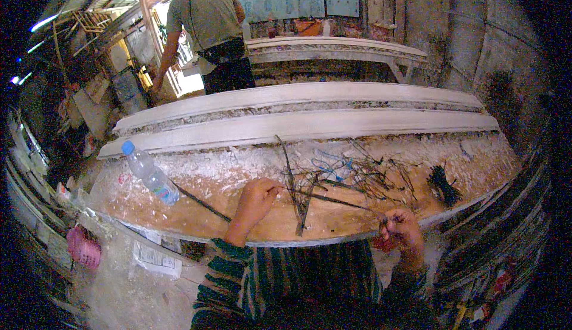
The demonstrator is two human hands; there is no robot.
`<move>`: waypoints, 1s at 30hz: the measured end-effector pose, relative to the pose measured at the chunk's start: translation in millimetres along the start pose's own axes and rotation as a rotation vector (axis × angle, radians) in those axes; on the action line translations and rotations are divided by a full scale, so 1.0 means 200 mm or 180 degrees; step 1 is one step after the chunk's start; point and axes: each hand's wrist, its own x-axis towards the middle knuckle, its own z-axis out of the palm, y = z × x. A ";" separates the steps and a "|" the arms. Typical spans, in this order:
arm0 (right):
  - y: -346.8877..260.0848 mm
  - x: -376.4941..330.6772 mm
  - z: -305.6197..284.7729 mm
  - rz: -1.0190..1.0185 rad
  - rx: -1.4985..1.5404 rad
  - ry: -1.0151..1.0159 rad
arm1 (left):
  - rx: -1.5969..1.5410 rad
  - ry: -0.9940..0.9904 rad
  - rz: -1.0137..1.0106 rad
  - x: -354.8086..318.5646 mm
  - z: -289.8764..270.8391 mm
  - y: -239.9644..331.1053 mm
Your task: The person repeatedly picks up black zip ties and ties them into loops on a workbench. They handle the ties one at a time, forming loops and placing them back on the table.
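A thin dark strip (pixel 333 200) stretches between my two hands above the near part of the work table. My left hand (pixel 256 204) is closed in a pinch at its left end. Further right, at the table's front edge, my right hand (pixel 400 229) has its fingers curled round the other end. Behind the strip lies a loose tangle of dark strips (pixel 375 175) with some blue string (pixel 333 166) in it. A tied dark bundle (pixel 443 186) rests on the table to the right. Another dark strip (pixel 199 201) runs out to the left behind my left wrist.
A clear plastic bottle with a blue cap (pixel 149 174) lies on the table's left side. Two long whitish rails (pixel 310 124) cross the table behind the tangle. Beyond them a person (pixel 211 26) stands near a long bench (pixel 333 50). A pink container (pixel 83 248) is low at left.
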 end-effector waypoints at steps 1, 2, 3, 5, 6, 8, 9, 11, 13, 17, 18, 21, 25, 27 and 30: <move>-0.02 0.06 0.02 -0.0237 -0.0253 0.0036 | -0.0154 0.0114 -0.0275 0.01 0.03 -0.01; -0.04 0.15 0.06 -0.0411 -0.0559 0.0082 | -0.0308 0.0228 -0.0551 0.02 0.05 -0.01; -0.06 0.20 0.09 -0.0706 -0.0626 0.0033 | -0.0635 0.0215 -0.0704 0.06 0.07 -0.02; -0.09 0.33 0.16 -0.0439 -0.0104 0.0138 | -0.1303 0.0107 -0.1200 0.16 0.11 -0.02; -0.09 0.41 0.21 -0.0378 0.0279 0.0138 | -0.1734 0.0186 -0.1106 0.21 0.13 -0.01; -0.10 0.58 0.29 -0.0543 0.0196 -0.0333 | -0.2611 0.0171 -0.1284 0.30 0.18 0.01; -0.10 0.67 0.33 -0.0449 0.0024 -0.0179 | -0.2640 0.0216 -0.1263 0.34 0.21 0.02; -0.07 0.84 0.39 -0.0560 -0.0206 -0.0234 | -0.2708 0.0351 -0.1063 0.40 0.27 0.01; -0.02 0.98 0.41 -0.0657 -0.0461 -0.0283 | -0.2898 0.0301 -0.1446 0.46 0.35 -0.04; 0.09 1.18 0.38 -0.0563 -0.1068 -0.0429 | -0.3682 0.0377 -0.1662 0.52 0.53 -0.23; 0.13 1.18 0.37 -0.0601 -0.0611 -0.0494 | -0.3876 0.0358 -0.1817 0.54 0.57 -0.27; 0.21 1.22 0.33 -0.0513 -0.0758 -0.0371 | -0.4179 -0.0180 -0.2039 0.55 0.64 -0.33; 0.27 1.24 0.27 -0.0303 -0.0930 0.0007 | -0.3778 -0.0210 -0.1893 0.48 0.65 -0.25; 0.28 1.27 0.26 -0.0631 -0.0822 0.0024 | -0.3583 -0.0402 -0.1948 0.48 0.64 -0.21; 0.29 1.28 0.25 -0.0775 -0.0763 0.0021 | -0.3902 -0.0542 -0.2214 0.48 0.62 -0.20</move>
